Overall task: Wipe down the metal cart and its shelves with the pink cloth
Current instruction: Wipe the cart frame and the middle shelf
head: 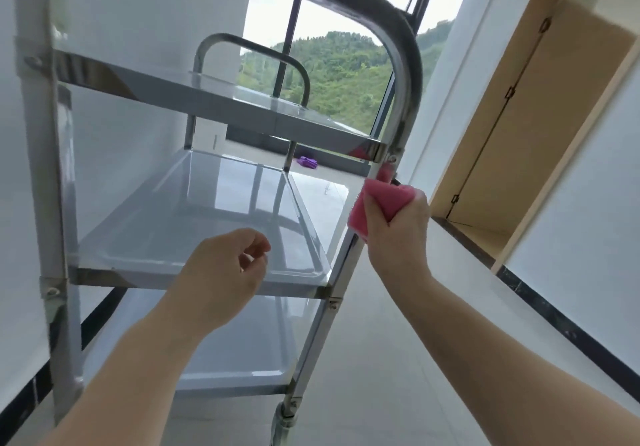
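Note:
The metal cart [401, 75] fills the view, with a top shelf [263, 113], a middle shelf [194, 224] and a bottom shelf [242, 352]. My right hand [398, 234] grips the pink cloth [384, 200] wrapped around the cart's near right upright post, just below the top shelf's corner. My left hand [225, 272] hovers over the front edge of the middle shelf, fingers loosely curled, holding nothing.
A wooden cabinet niche [540, 134] opens in the wall on the right above a dark ledge. A purple item [308, 161] lies on the floor beyond the cart by the large window [332, 30]. A white wall stands close on the left.

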Demonstrator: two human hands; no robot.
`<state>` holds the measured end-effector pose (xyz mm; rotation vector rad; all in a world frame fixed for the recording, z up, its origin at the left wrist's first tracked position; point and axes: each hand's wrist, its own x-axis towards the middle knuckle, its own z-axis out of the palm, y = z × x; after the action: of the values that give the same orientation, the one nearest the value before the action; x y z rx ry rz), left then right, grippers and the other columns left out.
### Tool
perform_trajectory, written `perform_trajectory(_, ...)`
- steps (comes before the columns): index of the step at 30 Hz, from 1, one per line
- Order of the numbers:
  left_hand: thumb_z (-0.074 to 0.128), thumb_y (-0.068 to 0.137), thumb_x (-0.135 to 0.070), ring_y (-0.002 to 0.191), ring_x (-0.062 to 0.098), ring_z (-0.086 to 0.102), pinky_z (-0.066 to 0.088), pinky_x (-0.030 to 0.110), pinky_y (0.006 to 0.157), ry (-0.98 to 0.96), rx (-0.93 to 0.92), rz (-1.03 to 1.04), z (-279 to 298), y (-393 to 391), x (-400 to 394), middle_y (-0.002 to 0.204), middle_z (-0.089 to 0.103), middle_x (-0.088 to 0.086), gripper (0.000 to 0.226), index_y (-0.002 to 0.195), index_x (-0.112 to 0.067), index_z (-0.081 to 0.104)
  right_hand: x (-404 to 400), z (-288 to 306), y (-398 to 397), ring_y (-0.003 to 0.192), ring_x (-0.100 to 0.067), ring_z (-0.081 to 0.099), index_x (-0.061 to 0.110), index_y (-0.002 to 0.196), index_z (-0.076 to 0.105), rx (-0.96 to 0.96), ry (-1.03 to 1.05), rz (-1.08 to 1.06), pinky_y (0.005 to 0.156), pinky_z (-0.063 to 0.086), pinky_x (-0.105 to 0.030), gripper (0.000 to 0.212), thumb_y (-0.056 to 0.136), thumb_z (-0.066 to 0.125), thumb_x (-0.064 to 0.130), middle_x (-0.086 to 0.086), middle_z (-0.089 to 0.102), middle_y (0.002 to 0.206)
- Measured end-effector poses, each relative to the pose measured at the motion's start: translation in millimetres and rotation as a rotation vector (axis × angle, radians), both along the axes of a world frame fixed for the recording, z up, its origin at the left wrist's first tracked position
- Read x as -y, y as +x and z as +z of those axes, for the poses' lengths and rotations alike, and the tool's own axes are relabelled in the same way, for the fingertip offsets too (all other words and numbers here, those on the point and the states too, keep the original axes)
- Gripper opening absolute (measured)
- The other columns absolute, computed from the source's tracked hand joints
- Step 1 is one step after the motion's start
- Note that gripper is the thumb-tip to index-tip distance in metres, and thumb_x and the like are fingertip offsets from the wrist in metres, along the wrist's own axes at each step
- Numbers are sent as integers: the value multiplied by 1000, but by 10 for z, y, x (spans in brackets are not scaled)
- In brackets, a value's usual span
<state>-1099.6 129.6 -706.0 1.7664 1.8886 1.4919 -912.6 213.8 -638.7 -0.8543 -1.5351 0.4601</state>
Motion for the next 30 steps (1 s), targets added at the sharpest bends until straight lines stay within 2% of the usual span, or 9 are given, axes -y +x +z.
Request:
perform_trajectory(2, 59, 86, -19, 61, 2, 57, 39, 12, 56, 22, -2, 11, 48, 35, 15, 73, 62, -11, 15, 82, -33, 60, -150, 34, -16, 109, -20, 48, 24, 104, 35, 101, -100, -141, 89, 51, -39, 43, 82, 70, 37, 1, 44, 114)
perform_trajectory(5, 58, 87, -21, 64, -1, 57, 38, 8, 52, 23, -22, 22, 86, 48, 45, 72, 62, -11, 14, 82, -34, 60, -296, 66, -113, 113, -22, 42, 18, 113, 34, 147, -164, -189, 99, 43, -43, 54, 81, 68, 45, 1, 37, 113)
perform_trajectory(8, 59, 86, -20, 63, -3, 56, 38, 7, 51, 16, -18, 15, 73, 73, 55, 71, 62, -12, 17, 79, -35, 58, -360, 116, -203, 91, -4, 59, 26, 104, 47, -11, -145, -56, 76, 53, -24, 33, 83, 67, 40, 9, 55, 99)
perform_trajectory(10, 59, 86, -20, 64, -3, 56, 39, 6, 50, 12, -19, 4, 59, 93, 47, 71, 61, -12, 18, 78, -36, 58, -390, 118, -223, 66, 9, 61, 37, 91, 57, -82, -73, -7, 52, 46, -8, 13, 86, 66, 28, 17, 65, 72)
perform_trajectory(11, 59, 86, -20, 65, -4, 56, 40, 6, 51, 16, -16, -2, 51, 98, 40, 71, 61, -12, 19, 77, -36, 58, -410, 103, -223, 60, 7, 61, 36, 92, 60, -85, -57, -20, 49, 46, -9, 13, 86, 65, 25, 17, 65, 66)
perform_trajectory(15, 60, 86, -20, 67, -6, 55, 40, 3, 55, 30, -9, -12, -10, 99, 0, 69, 60, -15, 18, 77, -36, 59, -503, -15, -246, 57, -5, 65, 17, 108, 54, -78, -63, -116, 58, 53, -28, 28, 83, 62, 27, 7, 66, 65)
perform_trajectory(21, 58, 88, -20, 68, -11, 55, 39, 2, 53, -59, -62, -62, -197, 110, -61, 72, 60, -16, 15, 81, -34, 59, -526, -524, -196, 60, -8, 65, 27, 101, 49, -40, -93, -143, 64, 56, -34, 26, 80, 62, 17, 7, 65, 68)
perform_trajectory(26, 59, 87, -22, 72, -14, 53, 37, -1, 56, -61, -83, -75, -263, 102, -97, 74, 59, -20, 15, 81, -36, 58, -363, -1374, -162, 66, -8, 66, 32, 101, 53, -7, -274, -32, 69, 56, -28, 28, 83, 62, 14, 5, 67, 78)
perform_trajectory(30, 59, 87, -23, 72, -14, 53, 36, -2, 53, -59, -88, -72, -297, 107, -106, 72, 58, -21, 14, 81, -36, 58, -375, -1521, -186, 68, -8, 66, 34, 100, 54, -53, -254, -26, 67, 52, -17, 30, 82, 60, 11, 5, 67, 84)
